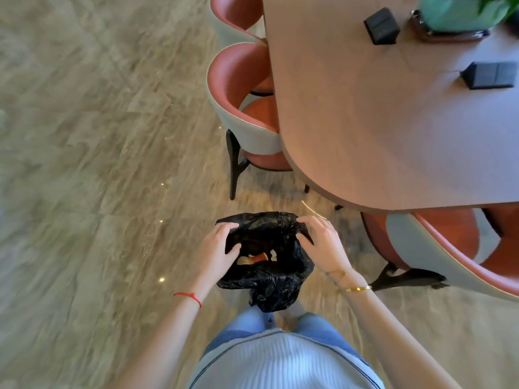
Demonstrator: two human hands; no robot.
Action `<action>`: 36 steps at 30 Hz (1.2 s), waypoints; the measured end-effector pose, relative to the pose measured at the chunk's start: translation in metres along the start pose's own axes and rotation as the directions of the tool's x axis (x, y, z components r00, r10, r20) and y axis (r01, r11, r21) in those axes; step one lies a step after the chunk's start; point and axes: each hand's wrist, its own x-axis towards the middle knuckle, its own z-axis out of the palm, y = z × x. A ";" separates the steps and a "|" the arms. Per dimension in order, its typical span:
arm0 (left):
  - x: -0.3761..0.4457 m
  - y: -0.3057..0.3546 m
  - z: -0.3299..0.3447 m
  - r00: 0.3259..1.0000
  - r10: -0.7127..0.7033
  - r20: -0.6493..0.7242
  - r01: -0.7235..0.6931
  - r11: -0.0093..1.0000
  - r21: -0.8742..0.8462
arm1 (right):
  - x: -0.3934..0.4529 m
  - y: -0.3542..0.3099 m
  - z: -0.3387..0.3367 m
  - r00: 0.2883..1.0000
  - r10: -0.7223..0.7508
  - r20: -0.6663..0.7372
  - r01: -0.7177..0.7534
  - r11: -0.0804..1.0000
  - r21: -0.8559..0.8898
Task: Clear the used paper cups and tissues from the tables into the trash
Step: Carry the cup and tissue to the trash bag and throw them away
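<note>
A black plastic trash bag [269, 279] hangs in front of me, low in the middle of the head view, its mouth held wide. My left hand [217, 248] grips the bag's left rim, and my right hand [323, 242] grips the right rim. Inside the bag lie a brown paper cup [259, 258] on its side and bits of pale tissue [273, 255]. The bag's bottom droops down toward my legs.
A long brown table [379, 122] fills the upper right, carrying two dark small boxes [382, 25] and a teal plant pot [460, 12]. Red-and-grey chairs [241, 108] stand along its left side and one [449, 248] at its near end. Marbled floor [98, 164] spreads to the left.
</note>
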 end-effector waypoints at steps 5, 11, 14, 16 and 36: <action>-0.007 0.020 -0.013 0.994 0.109 0.004 -0.109 0.994 0.020 | -0.031 -0.007 -0.023 0.994 0.003 -0.108 -0.002 1.000 0.015; -0.010 0.051 -0.012 0.971 0.229 0.066 -0.233 0.971 0.061 | -0.082 0.000 -0.047 0.965 0.086 -0.249 -0.080 0.996 0.033; -0.007 0.079 0.000 0.931 0.338 0.136 -0.348 0.936 0.056 | -0.119 0.016 -0.059 0.926 0.175 -0.334 -0.164 0.985 0.060; -0.006 0.102 0.011 0.892 0.415 0.178 -0.428 0.903 0.041 | -0.146 0.028 -0.066 0.892 0.238 -0.383 -0.223 0.971 0.085; -0.158 0.420 0.253 0.347 0.831 0.435 -0.839 0.482 -0.253 | -0.481 0.205 -0.163 0.309 0.643 -0.700 -0.600 0.703 0.381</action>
